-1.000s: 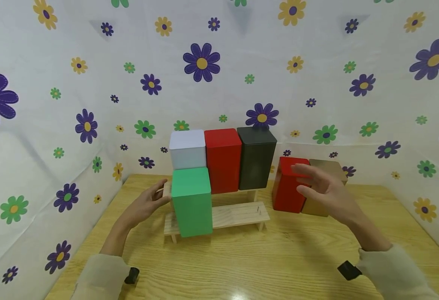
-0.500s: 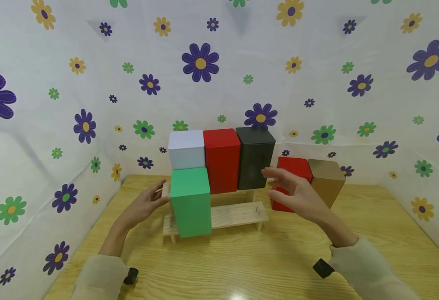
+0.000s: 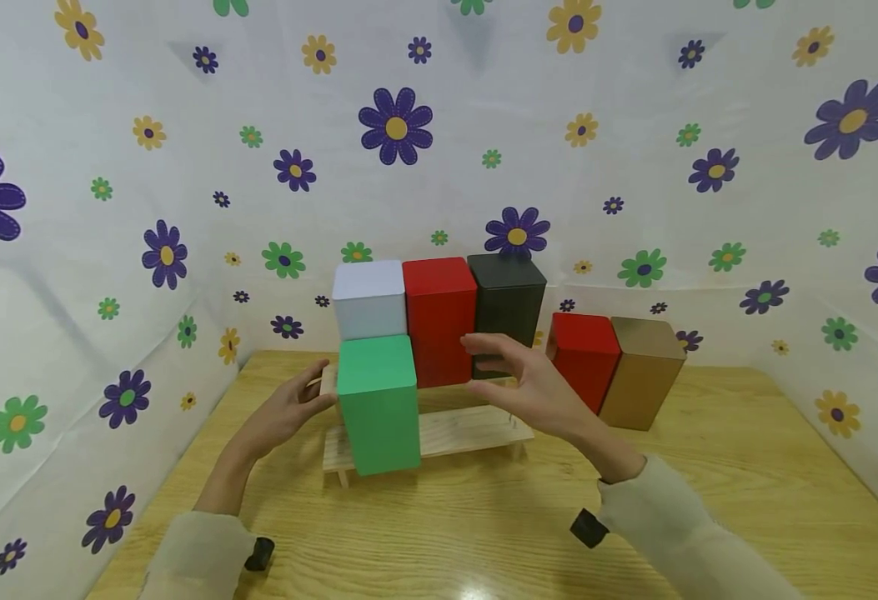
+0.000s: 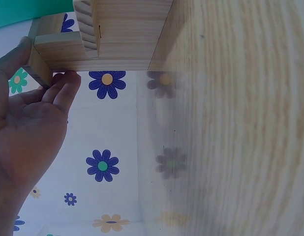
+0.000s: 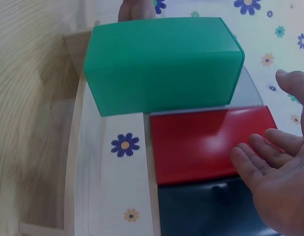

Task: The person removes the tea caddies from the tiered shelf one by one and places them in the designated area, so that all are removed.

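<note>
A two-tier wooden rack (image 3: 469, 432) stands on the table. Its upper tier bears a white box (image 3: 369, 300), a red box (image 3: 440, 325) and a black box (image 3: 509, 292) side by side. On the lower tier, at the left, is a green box (image 3: 378, 408). My left hand (image 3: 284, 412) holds the rack's left end; in the left wrist view, thumb and fingers lie on either side of the wooden end piece (image 4: 40, 69). With fingers apart and holding nothing, my right hand (image 3: 539, 387) hovers before the red and black boxes, to the right of the green one.
Another red box (image 3: 584, 358) and a brown box (image 3: 641, 371) stand together on the wood-grain table (image 3: 439, 533), right of the rack. A flowered white cloth (image 3: 258, 200) hangs behind and at both sides.
My right hand has moved left, from in front of the separate red and brown boxes to in front of the rack. The left hand has stayed at the rack's end.
</note>
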The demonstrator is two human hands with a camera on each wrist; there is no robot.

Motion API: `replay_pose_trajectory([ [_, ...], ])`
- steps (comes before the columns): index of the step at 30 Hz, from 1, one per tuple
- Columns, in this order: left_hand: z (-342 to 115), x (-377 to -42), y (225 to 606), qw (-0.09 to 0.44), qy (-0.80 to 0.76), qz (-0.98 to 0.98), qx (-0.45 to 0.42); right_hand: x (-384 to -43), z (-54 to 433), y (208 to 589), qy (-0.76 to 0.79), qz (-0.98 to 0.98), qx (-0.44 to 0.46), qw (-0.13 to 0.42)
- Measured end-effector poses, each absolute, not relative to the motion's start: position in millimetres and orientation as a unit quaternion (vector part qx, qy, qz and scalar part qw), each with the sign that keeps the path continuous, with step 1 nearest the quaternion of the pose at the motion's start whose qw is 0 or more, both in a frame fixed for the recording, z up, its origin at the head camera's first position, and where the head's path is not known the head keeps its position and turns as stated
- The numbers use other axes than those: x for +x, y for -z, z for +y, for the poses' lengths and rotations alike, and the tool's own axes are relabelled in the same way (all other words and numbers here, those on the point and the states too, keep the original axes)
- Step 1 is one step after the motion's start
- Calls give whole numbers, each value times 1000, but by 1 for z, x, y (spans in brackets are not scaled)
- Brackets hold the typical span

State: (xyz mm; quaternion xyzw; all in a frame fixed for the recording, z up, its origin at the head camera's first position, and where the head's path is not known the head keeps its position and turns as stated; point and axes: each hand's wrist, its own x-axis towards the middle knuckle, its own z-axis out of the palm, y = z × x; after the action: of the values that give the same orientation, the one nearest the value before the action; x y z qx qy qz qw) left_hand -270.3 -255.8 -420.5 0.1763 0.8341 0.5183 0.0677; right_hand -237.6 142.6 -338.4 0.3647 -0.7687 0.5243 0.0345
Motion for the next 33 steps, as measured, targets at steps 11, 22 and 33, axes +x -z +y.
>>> replay_pose_trajectory([
  [11, -258, -270, 423, 65, -520, 833, 180, -241, 106, 340, -523, -769, 367, 22],
  [22, -256, -270, 421, 68, -517, 834, 180, -237, 90, 338, -498, -791, 352, 51],
  [33, -256, -270, 420, 68, -524, 830, 180, -239, 77, 339, -479, -807, 342, 50],
])
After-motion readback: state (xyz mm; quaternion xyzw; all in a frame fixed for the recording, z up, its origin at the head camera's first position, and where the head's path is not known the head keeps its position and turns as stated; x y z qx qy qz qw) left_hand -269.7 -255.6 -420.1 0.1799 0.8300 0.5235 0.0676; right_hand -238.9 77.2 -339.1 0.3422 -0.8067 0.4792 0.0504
